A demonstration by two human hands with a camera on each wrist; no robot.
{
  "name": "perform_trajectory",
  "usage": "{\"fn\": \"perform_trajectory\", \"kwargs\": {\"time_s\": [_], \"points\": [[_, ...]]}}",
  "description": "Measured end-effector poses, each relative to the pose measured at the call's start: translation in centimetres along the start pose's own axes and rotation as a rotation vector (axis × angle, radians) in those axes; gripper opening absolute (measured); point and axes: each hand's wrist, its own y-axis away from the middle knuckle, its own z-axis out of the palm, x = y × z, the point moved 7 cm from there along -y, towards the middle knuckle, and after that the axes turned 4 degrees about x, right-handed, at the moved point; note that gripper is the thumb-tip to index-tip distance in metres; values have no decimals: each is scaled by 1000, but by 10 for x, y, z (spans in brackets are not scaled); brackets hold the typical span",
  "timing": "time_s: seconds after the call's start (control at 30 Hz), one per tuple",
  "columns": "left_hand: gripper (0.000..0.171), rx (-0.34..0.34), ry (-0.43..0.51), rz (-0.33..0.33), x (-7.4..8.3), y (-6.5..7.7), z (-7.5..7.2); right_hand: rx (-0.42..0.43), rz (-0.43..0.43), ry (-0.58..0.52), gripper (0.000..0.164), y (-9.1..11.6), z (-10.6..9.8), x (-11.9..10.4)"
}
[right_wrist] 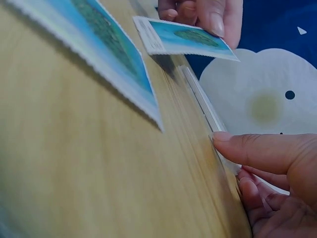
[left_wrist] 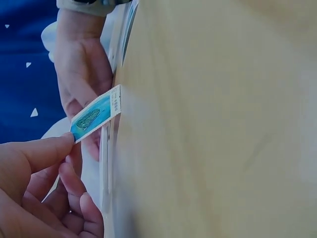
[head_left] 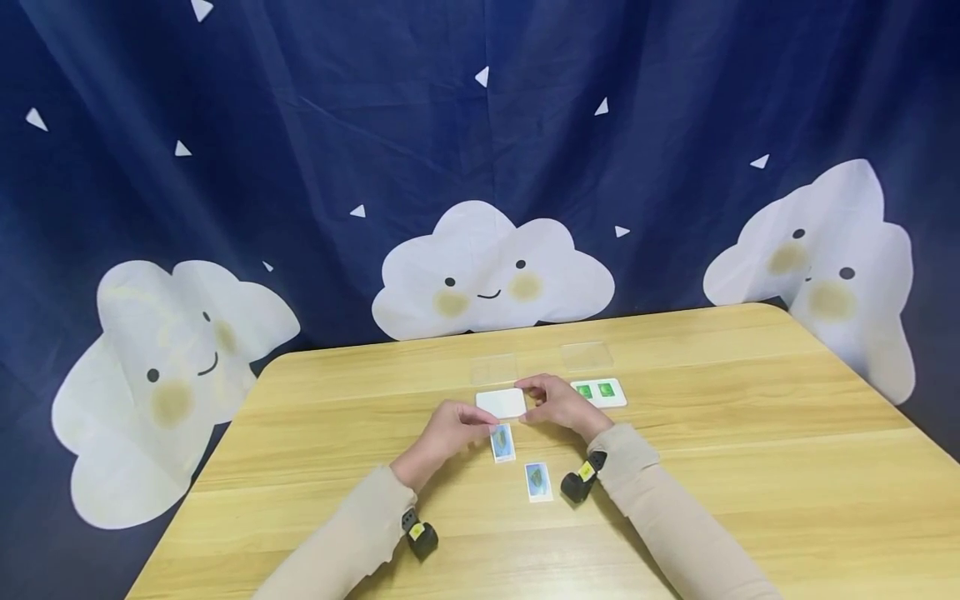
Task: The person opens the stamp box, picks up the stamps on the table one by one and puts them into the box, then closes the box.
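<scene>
My left hand (head_left: 448,432) pinches a blue stamp (left_wrist: 94,116) by one end, between thumb and fingers. The stamp shows a green island and has perforated edges. In the left wrist view it is tilted up off the table. Just beyond it lies a flat white rectangular card (head_left: 498,403) with rounded corners. My right hand (head_left: 558,406) holds that card at its right end, thumb (right_wrist: 233,141) on the near edge and fingers on the far side. A second blue island stamp (head_left: 537,482) lies on the table nearer to me.
Right of the white card, partly behind my right hand, lies another white card (head_left: 617,392) bearing two green stamps. Two clear rectangular plates (head_left: 493,367) (head_left: 587,357) lie farther back on the wooden table (head_left: 712,475). A dark blue curtain (head_left: 660,167) with clouds hangs behind.
</scene>
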Motion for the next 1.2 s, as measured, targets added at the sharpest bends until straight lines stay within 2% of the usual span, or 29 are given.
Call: {"fn": "perform_trajectory", "kwargs": {"time_s": [0.27, 0.77, 1.0, 1.2], "points": [[10, 56, 18, -56, 5, -12, -8, 2, 3, -3, 58, 0, 0, 0], [10, 110, 88, -39, 9, -41, -10, -6, -7, -36, 58, 3, -1, 0], [10, 135, 112, -84, 6, -53, -11, -2, -20, -26, 57, 2, 0, 1], [12, 130, 104, -80, 4, -62, -10, -7, -24, -23, 57, 1, 0, 0]]}}
